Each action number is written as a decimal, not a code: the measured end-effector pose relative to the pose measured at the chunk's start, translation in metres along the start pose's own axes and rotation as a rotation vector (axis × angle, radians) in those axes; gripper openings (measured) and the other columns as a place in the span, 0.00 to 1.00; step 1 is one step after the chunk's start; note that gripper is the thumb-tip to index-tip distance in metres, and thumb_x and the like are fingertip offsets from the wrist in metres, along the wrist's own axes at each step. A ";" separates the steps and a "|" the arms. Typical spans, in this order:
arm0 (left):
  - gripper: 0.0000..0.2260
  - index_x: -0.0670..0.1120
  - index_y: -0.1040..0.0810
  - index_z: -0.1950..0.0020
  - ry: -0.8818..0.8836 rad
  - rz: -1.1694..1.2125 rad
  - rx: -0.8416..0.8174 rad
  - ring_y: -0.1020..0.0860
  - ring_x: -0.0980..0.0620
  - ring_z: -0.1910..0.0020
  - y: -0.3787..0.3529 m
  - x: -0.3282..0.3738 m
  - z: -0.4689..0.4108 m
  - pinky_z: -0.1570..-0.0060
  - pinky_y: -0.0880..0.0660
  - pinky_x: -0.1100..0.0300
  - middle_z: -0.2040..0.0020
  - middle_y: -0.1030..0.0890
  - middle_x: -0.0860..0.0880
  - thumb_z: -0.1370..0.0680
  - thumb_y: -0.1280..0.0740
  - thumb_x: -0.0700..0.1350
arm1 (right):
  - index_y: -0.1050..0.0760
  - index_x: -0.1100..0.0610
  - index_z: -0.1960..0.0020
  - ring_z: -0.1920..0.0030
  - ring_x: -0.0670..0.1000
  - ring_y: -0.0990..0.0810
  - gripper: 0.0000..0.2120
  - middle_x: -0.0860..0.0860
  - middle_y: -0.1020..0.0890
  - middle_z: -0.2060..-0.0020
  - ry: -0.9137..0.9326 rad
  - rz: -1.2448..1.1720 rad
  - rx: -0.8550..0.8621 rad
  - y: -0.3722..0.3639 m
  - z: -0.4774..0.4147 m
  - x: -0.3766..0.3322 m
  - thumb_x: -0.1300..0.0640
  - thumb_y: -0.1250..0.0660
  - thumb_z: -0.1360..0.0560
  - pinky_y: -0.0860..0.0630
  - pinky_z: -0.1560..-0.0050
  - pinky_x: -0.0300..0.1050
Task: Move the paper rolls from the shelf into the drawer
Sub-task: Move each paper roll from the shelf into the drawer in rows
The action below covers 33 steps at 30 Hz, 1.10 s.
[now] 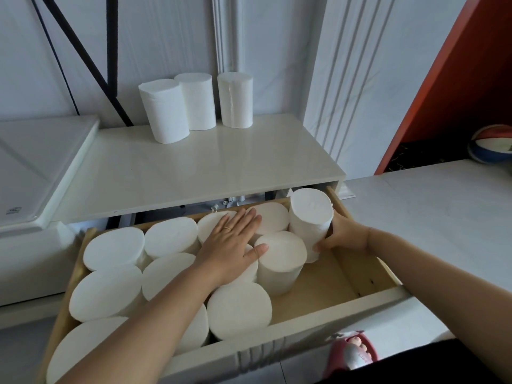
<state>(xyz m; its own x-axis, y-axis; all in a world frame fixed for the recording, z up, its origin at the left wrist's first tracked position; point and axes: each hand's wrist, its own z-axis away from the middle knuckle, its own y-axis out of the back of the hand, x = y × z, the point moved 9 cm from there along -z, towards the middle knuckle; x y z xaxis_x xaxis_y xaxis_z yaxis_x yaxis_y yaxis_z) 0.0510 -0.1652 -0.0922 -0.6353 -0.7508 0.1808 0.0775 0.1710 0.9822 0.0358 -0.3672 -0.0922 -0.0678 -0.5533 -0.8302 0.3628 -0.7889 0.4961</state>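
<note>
- Right hand [343,235]: fingers are curled round a tilted paper roll [310,217] at the drawer's [365,261] right rear corner.
- Left hand [232,242]: laid flat, fingers straight, on the packed rolls [113,248].
- Step judged: seating; the roll must be stood upright.
- Three rolls [194,103] are left on the shelf [221,162].

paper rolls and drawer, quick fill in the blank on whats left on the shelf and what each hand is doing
1. ___ paper rolls stand on the shelf.
2. The left hand rests, fingers straight, on rolls in the ___.
3. The right hand grips one roll; the ring is on the ___ hand.
Missing words: three; drawer; left.
</note>
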 end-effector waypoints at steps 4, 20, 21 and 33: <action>0.33 0.54 0.60 0.24 0.001 0.018 -0.011 0.68 0.62 0.28 -0.001 0.001 0.001 0.29 0.69 0.60 0.25 0.64 0.58 0.25 0.63 0.67 | 0.45 0.53 0.26 0.32 0.52 0.30 0.52 0.53 0.29 0.34 -0.019 -0.194 -0.084 -0.013 0.005 -0.003 0.49 0.20 0.41 0.26 0.36 0.42; 0.32 0.54 0.62 0.24 0.010 -0.009 -0.030 0.68 0.60 0.27 0.000 0.002 0.001 0.28 0.68 0.58 0.24 0.64 0.58 0.23 0.59 0.67 | 0.42 0.47 0.28 0.42 0.53 0.23 0.25 0.51 0.26 0.39 -0.262 -0.464 -0.013 -0.013 0.000 0.027 0.56 0.36 0.22 0.19 0.49 0.51; 0.32 0.54 0.62 0.24 0.010 -0.008 -0.029 0.67 0.60 0.27 0.000 0.002 0.001 0.28 0.67 0.57 0.24 0.64 0.58 0.23 0.58 0.66 | 0.41 0.48 0.28 0.41 0.54 0.23 0.24 0.52 0.25 0.38 -0.252 -0.463 0.004 -0.011 -0.002 0.027 0.56 0.36 0.22 0.20 0.47 0.51; 0.47 0.58 0.60 0.24 -0.069 -0.014 -0.099 0.69 0.54 0.26 -0.008 0.027 -0.007 0.28 0.68 0.49 0.24 0.63 0.58 0.37 0.59 0.80 | 0.25 0.47 0.39 0.48 0.46 0.24 0.18 0.44 0.23 0.49 -0.231 0.121 0.121 0.019 -0.025 0.002 0.44 0.29 0.27 0.26 0.50 0.39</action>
<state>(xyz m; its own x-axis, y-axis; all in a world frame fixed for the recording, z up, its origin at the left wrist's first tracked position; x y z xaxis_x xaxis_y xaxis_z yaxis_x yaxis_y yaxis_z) 0.0385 -0.1910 -0.0948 -0.6878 -0.7065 0.1666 0.1417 0.0944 0.9854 0.0657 -0.3768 -0.0907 -0.2458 -0.6803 -0.6904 0.2684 -0.7322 0.6259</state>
